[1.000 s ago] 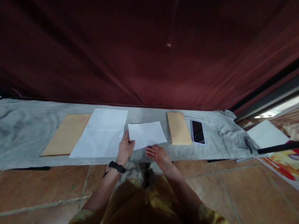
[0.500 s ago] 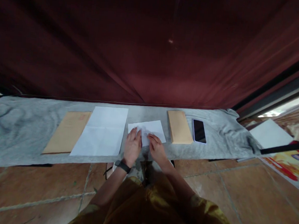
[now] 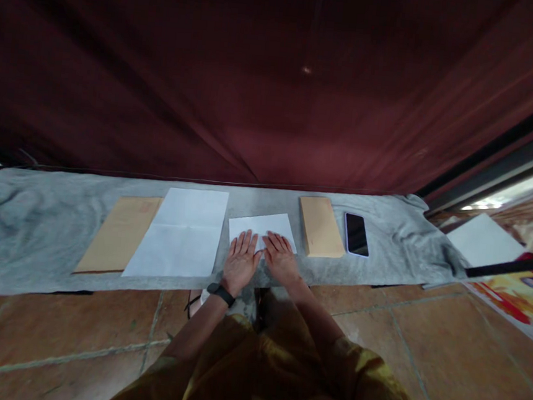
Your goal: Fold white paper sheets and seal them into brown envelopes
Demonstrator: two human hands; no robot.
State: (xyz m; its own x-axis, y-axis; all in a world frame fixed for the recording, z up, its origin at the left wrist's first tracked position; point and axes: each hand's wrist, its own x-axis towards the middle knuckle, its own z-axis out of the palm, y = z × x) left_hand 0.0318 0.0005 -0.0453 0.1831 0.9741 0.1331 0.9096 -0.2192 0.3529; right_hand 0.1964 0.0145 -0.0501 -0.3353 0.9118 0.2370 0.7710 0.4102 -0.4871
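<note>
Both my hands lie flat, side by side, on a small folded white paper (image 3: 261, 222) that rests on a grey cloth (image 3: 35, 223) spread over the floor. My left hand (image 3: 241, 261), with a black band at the wrist, has its fingers stretched out over the paper's near left part. My right hand (image 3: 281, 258) presses the near right part, fingers also flat. Only the far strip of the paper shows beyond my fingertips.
A larger creased white sheet (image 3: 179, 233) overlaps a brown envelope (image 3: 120, 242) to the left. To the right lie a smaller brown envelope (image 3: 321, 226) and a dark phone (image 3: 356, 234). A dark red curtain (image 3: 258, 81) hangs behind; a white sheet (image 3: 482, 240) and colourful printed paper (image 3: 519, 297) lie far right.
The small paper went from a lifted, half-open sheet held at its left edge to a flatter, smaller folded piece. Both hands moved onto it and flattened out.
</note>
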